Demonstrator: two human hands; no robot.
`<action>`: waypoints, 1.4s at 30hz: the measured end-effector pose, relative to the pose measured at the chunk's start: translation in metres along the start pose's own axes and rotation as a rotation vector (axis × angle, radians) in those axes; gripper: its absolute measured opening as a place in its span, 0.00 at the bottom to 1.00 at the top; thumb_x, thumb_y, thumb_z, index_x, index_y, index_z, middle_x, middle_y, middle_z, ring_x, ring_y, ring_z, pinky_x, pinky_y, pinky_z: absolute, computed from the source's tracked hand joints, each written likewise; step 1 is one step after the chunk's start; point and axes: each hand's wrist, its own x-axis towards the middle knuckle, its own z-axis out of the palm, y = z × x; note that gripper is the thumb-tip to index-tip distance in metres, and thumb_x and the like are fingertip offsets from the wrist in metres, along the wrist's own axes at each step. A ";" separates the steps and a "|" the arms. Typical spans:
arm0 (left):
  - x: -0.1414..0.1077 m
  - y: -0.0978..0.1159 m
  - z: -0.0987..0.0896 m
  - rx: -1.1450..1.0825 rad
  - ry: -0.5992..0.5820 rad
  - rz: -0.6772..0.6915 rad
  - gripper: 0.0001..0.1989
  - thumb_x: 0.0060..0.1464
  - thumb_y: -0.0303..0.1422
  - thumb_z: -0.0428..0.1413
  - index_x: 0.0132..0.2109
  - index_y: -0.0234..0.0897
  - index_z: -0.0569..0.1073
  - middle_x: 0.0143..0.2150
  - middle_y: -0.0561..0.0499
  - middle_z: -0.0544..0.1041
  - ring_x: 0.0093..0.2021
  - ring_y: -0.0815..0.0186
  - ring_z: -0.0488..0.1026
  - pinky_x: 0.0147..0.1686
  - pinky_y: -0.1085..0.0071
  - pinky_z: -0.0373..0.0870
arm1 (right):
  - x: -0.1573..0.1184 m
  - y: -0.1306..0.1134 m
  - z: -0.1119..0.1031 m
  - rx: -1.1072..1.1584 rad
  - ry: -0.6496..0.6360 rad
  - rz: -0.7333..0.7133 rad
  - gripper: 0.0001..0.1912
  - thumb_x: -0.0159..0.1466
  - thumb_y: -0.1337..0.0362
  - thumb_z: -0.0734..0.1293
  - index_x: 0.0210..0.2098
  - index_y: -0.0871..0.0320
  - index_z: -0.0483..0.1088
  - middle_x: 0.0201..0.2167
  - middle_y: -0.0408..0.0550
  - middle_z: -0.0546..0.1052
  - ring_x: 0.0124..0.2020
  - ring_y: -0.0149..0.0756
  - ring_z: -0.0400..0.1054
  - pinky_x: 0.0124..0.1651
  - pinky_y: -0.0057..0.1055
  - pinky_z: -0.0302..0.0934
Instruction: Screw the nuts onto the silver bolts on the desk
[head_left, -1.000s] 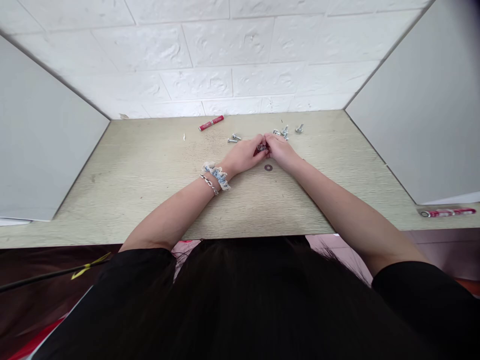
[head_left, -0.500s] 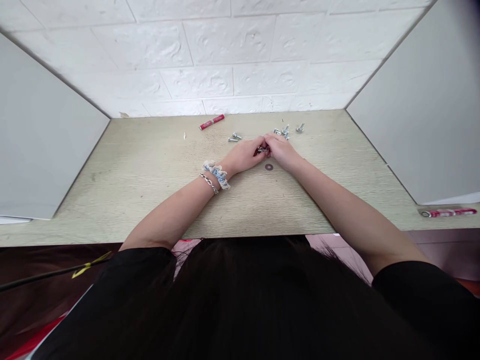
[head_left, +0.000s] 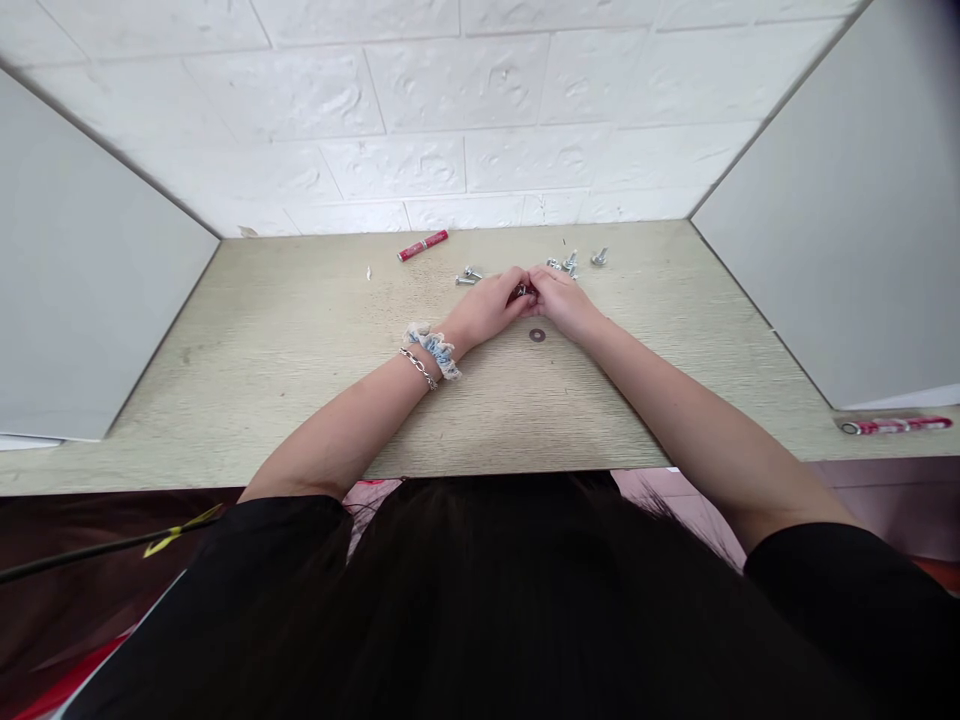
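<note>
My left hand [head_left: 489, 310] and my right hand [head_left: 564, 302] meet over the tabletop, fingers curled and fingertips touching. Between them shows a small shiny metal bolt [head_left: 523, 291], mostly covered by the fingers; both hands are closed on it. Just below the fingers a dark flat washer [head_left: 537, 336] lies on the table. Two silver bolts [head_left: 469, 277] rest beyond my left hand. Past my right hand there is a cluster of several bolts [head_left: 570, 262], with one more bolt [head_left: 599, 257] a little to its right.
A red marker-like tube [head_left: 423, 246] lies near the white brick-patterned wall [head_left: 420, 165]. A similar red tube [head_left: 896, 426] is at the right front edge. Grey panels stand at the left [head_left: 97, 260] and right [head_left: 840, 220] of the wooden table [head_left: 300, 330].
The fingers have shifted slightly around the bolt, which shows less and at a different angle. The other things on the table have not moved.
</note>
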 end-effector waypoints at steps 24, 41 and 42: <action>-0.003 0.006 -0.004 -0.069 0.100 0.012 0.08 0.60 0.30 0.53 0.47 0.37 0.68 0.43 0.49 0.76 0.42 0.67 0.72 0.46 0.69 0.66 | 0.002 0.006 -0.004 -0.176 -0.004 -0.107 0.29 0.62 0.39 0.58 0.20 0.58 0.62 0.13 0.42 0.63 0.18 0.27 0.62 0.24 0.26 0.60; -0.002 0.006 -0.002 -0.047 0.129 -0.005 0.07 0.61 0.31 0.52 0.47 0.37 0.67 0.41 0.50 0.76 0.41 0.68 0.72 0.43 0.70 0.66 | -0.007 -0.010 0.000 0.067 -0.085 0.023 0.12 0.64 0.74 0.52 0.26 0.57 0.57 0.16 0.38 0.64 0.16 0.26 0.61 0.23 0.23 0.57; -0.002 0.006 -0.002 -0.051 0.127 -0.004 0.07 0.61 0.31 0.52 0.47 0.38 0.67 0.41 0.50 0.76 0.41 0.68 0.72 0.43 0.70 0.66 | -0.008 -0.011 -0.001 0.073 -0.084 0.028 0.12 0.62 0.76 0.52 0.26 0.57 0.57 0.15 0.38 0.64 0.16 0.27 0.61 0.23 0.24 0.57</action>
